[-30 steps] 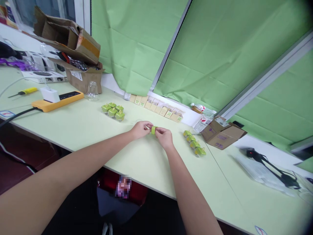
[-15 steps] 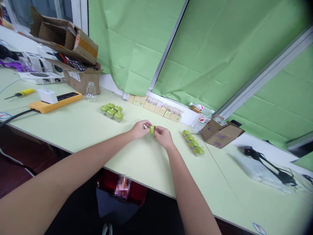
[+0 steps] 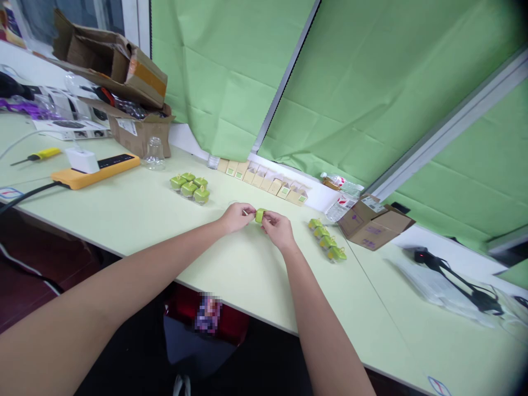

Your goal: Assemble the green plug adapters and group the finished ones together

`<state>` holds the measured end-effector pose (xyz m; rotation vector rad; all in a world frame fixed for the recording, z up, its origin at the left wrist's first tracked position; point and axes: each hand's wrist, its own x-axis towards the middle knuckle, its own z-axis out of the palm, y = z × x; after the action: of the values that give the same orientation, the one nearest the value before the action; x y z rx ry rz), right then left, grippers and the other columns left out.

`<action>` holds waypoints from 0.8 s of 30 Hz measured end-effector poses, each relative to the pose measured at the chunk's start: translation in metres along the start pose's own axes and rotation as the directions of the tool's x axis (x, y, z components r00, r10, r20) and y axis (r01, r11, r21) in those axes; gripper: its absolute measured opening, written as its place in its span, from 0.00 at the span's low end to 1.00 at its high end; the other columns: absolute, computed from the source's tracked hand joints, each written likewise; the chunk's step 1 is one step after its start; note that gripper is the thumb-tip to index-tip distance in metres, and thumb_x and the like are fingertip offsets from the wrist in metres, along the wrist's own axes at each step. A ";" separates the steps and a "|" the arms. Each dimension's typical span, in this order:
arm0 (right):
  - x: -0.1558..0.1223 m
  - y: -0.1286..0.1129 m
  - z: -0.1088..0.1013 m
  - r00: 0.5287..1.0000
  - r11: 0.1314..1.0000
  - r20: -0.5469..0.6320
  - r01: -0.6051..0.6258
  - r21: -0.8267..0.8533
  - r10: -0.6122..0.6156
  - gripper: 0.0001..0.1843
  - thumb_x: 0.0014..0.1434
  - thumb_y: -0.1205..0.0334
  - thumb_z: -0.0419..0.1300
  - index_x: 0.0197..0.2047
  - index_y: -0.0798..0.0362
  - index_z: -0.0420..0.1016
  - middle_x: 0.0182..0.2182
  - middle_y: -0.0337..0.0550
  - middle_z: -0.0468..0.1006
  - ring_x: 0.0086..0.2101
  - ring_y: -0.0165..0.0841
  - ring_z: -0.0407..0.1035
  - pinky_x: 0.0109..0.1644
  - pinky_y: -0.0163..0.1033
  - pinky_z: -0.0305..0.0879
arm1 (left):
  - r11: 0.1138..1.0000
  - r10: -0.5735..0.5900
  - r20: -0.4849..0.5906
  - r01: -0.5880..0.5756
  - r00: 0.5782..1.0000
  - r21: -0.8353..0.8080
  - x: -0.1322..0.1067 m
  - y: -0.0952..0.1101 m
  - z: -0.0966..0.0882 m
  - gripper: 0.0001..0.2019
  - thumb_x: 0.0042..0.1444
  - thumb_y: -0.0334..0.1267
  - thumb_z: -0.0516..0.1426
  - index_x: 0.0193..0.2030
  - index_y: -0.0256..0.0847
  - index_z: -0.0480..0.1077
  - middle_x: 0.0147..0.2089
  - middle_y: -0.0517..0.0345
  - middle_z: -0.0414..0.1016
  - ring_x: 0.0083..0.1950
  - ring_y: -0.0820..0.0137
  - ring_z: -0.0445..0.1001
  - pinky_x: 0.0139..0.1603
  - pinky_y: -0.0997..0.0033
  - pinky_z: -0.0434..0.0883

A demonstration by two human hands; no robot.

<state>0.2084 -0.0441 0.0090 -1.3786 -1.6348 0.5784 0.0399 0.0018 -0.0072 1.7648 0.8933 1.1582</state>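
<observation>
Between my two hands, a little above the middle of the table [image 3: 231, 258], is a small green square lid [image 3: 259, 215], held on edge. My left hand [image 3: 237, 218] pinches at its left side, fingertips together. On the other side, my right hand [image 3: 279, 227] grips it with thumb and fingers. Whether a clear cup is attached to the lid is hidden by the fingers. Left of my hands stands a group of several small clear containers with green lids [image 3: 188, 188]. A slanting row of similar green-lidded containers [image 3: 327, 240] lies to the right.
Small tan boxes [image 3: 259, 180] line the wall behind my hands. At the left are an orange power strip [image 3: 97, 171], a yellow screwdriver [image 3: 43, 154], a clear jar [image 3: 154, 154] and stacked cardboard boxes [image 3: 140, 132]. A carton [image 3: 373, 223] and plastic bottles [image 3: 342, 206] stand at the right.
The green lid has turned slightly between my fingers and shows more of its face. My hands have stayed in nearly the same place.
</observation>
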 end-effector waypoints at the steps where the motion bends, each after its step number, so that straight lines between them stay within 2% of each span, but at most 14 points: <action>1: 0.000 -0.001 0.001 1.000 1.000 -0.003 -0.003 0.004 0.003 0.16 0.54 0.56 0.59 0.44 0.51 0.80 0.35 0.41 0.82 0.27 0.31 0.75 0.31 0.37 0.72 | 1.000 0.006 -0.007 -0.006 1.000 0.007 0.000 0.001 0.000 0.07 0.50 0.35 0.57 0.35 0.37 0.74 0.32 0.58 0.77 0.25 0.75 0.71 0.29 0.74 0.69; 5: -0.003 -0.009 0.003 0.999 0.997 -0.033 -0.023 0.077 0.026 0.18 0.57 0.52 0.58 0.46 0.51 0.79 0.36 0.43 0.81 0.30 0.33 0.76 0.34 0.39 0.74 | 1.000 0.004 -0.033 -0.004 0.999 -0.022 -0.001 0.004 -0.001 0.04 0.50 0.34 0.55 0.33 0.38 0.70 0.31 0.61 0.74 0.24 0.76 0.71 0.28 0.75 0.68; 7: -0.004 -0.013 0.002 0.997 0.996 -0.079 -0.018 0.092 0.025 0.20 0.58 0.49 0.58 0.47 0.51 0.78 0.38 0.45 0.81 0.33 0.35 0.76 0.35 0.39 0.74 | 0.998 -0.033 -0.038 0.031 0.999 -0.055 -0.002 0.006 -0.001 0.04 0.52 0.35 0.54 0.33 0.39 0.67 0.28 0.62 0.72 0.24 0.76 0.71 0.26 0.76 0.67; 10: -0.005 -0.018 0.002 0.990 0.993 -0.136 -0.013 0.121 0.030 0.23 0.55 0.45 0.62 0.48 0.51 0.75 0.46 0.48 0.78 0.40 0.38 0.74 0.35 0.40 0.75 | 0.992 -0.094 -0.012 0.093 0.996 -0.091 -0.004 0.009 -0.001 0.03 0.54 0.36 0.53 0.33 0.40 0.65 0.24 0.63 0.69 0.24 0.74 0.72 0.23 0.77 0.64; 12: -0.006 -0.021 0.003 0.995 0.977 -0.080 -0.039 0.209 0.057 0.27 0.51 0.45 0.66 0.51 0.50 0.72 0.47 0.48 0.75 0.41 0.38 0.74 0.34 0.40 0.75 | 0.992 -0.071 0.021 0.073 0.997 -0.099 -0.006 0.010 0.001 0.03 0.54 0.37 0.54 0.33 0.40 0.64 0.25 0.63 0.69 0.25 0.73 0.72 0.23 0.78 0.63; 14: -0.006 -0.023 0.005 0.997 0.949 0.027 -0.079 0.304 0.075 0.29 0.50 0.45 0.67 0.52 0.50 0.71 0.43 0.46 0.75 0.37 0.37 0.74 0.34 0.42 0.76 | 0.996 -0.021 0.050 0.025 0.999 -0.088 -0.007 0.010 0.002 0.04 0.54 0.37 0.55 0.33 0.40 0.65 0.26 0.63 0.69 0.26 0.74 0.72 0.24 0.78 0.64; 16: -0.007 -0.025 0.006 0.994 0.927 0.078 -0.099 0.361 0.076 0.28 0.49 0.46 0.68 0.50 0.50 0.71 0.38 0.42 0.74 0.33 0.34 0.74 0.35 0.42 0.76 | 0.998 0.003 0.056 0.001 0.998 -0.063 -0.007 0.011 0.003 0.05 0.55 0.39 0.54 0.33 0.40 0.66 0.26 0.63 0.69 0.25 0.75 0.71 0.26 0.77 0.65; 20: -0.007 -0.033 0.009 0.994 0.906 0.021 -0.103 0.412 0.103 0.26 0.48 0.46 0.69 0.47 0.51 0.71 0.34 0.38 0.73 0.29 0.31 0.73 0.37 0.43 0.76 | 0.999 0.016 -0.003 -0.016 1.000 -0.031 -0.004 0.014 -0.003 0.05 0.54 0.39 0.54 0.33 0.39 0.67 0.24 0.64 0.68 0.24 0.75 0.69 0.27 0.76 0.65; 24: -0.007 -0.042 0.012 0.997 0.900 -0.014 -0.066 0.430 0.080 0.26 0.48 0.45 0.68 0.45 0.51 0.70 0.31 0.37 0.73 0.28 0.30 0.71 0.35 0.42 0.75 | 0.999 0.024 -0.055 -0.026 0.998 -0.033 -0.001 0.017 -0.009 0.04 0.54 0.37 0.53 0.32 0.39 0.67 0.23 0.66 0.67 0.22 0.77 0.66 0.27 0.76 0.64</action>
<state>0.1758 -0.0595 0.0342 -1.1142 -1.3299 0.8982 0.0330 -0.0033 0.0103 1.7282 0.8813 1.2360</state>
